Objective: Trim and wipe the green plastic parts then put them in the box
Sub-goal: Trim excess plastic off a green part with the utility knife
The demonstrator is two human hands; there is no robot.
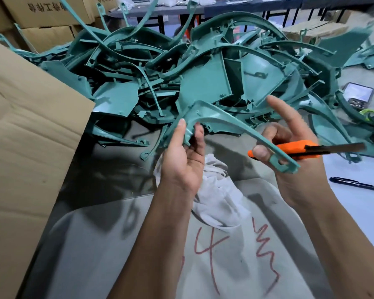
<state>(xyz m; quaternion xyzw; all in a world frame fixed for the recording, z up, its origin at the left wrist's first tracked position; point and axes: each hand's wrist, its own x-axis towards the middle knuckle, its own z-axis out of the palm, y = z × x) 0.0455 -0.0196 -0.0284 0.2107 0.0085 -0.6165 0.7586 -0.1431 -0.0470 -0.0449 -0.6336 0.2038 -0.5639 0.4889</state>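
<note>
A curved green plastic part (229, 120) arches between my hands above the table. My left hand (183, 160) pinches its wide end between thumb and fingers. My right hand (289, 152) grips an orange-handled utility knife (298, 148), blade pointing right, while its thumb rests near the part's looped end and its index finger sticks up. A white cloth (216, 190) lies crumpled under my hands. A big heap of green parts (181, 67) fills the table behind. The cardboard box (28, 147) stands at the left with its flap raised.
A black pen (358, 184) lies on the table at the right. A calculator-like device (357, 94) sits at the far right by the heap. Stacked cartons (43, 16) stand at the back left. A grey sheet with red writing (225, 255) covers the near table.
</note>
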